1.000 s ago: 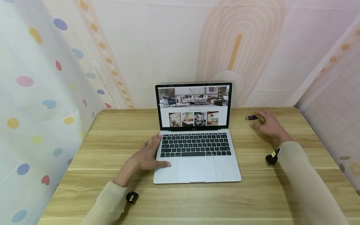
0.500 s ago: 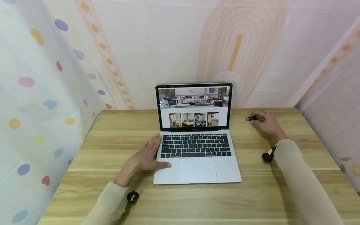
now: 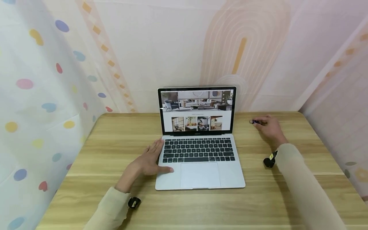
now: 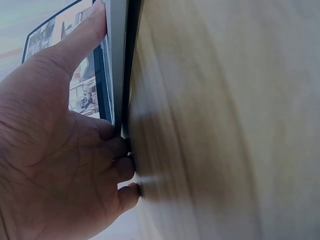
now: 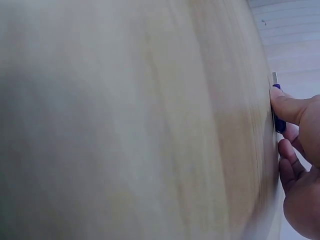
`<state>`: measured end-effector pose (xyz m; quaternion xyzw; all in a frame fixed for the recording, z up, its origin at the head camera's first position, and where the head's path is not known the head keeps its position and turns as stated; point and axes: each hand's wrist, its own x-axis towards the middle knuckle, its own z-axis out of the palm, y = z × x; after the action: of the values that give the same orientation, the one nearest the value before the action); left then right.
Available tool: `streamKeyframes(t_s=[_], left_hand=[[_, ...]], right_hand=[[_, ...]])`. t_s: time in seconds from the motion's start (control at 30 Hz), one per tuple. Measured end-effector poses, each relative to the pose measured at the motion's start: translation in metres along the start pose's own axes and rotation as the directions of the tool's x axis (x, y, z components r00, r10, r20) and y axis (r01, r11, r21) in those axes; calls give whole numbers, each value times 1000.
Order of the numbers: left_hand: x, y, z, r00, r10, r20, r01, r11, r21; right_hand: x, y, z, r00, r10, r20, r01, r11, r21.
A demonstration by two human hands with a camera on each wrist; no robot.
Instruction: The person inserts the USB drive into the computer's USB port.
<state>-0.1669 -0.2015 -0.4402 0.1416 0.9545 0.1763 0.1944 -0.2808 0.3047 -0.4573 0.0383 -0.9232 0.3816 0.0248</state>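
Observation:
An open silver laptop (image 3: 200, 175) stands on the wooden table, its lit screen showing a furniture web page. My left hand (image 3: 150, 161) rests at its left edge: the thumb lies on the palm rest and the fairly straight fingers touch the side. In the left wrist view, the left hand (image 4: 65, 150) has its fingertips against the laptop's edge (image 4: 118, 65), near the tabletop. To the right of the screen, my right hand (image 3: 270, 127) pinches a small dark USB flash drive (image 3: 254, 121). Its metal plug (image 5: 274, 78) points away from the thumb in the right wrist view.
The wooden table (image 3: 189, 210) reaches back to a patterned cloth (image 3: 172, 48), with another dotted cloth (image 3: 37, 105) at the left. The laptop screen stands close in front of the back cloth. A black wrist device (image 3: 269, 162) sits at the right cuff.
My right hand has moved slightly left and its fingers have come together on the USB flash drive, which has moved slightly left too. The left hand stays at the laptop's edge.

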Motion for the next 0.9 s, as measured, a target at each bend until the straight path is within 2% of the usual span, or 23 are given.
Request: streamKeyframes(t_s=[0.27,0.5,0.7,0.9], left_hand=[[-3,1,-1,1000,6,-3,-6,1000,0],[-2,2,1,1000,8,3,-8,1000,-4],[-1,2,0,1000,5,4,-5,1000,-3],[-2,1,-2,1000,0,7,0,1000,0]], right_hand=[[-2,1,2,1000,-3,-9,2,998,-63],[-8,0,-4,998,46,36,-45,999,-24],[-10,1,-5,998,45,31,-44,998,-41],[-11,-2,-3,998,52,33,-52,999,-14]])
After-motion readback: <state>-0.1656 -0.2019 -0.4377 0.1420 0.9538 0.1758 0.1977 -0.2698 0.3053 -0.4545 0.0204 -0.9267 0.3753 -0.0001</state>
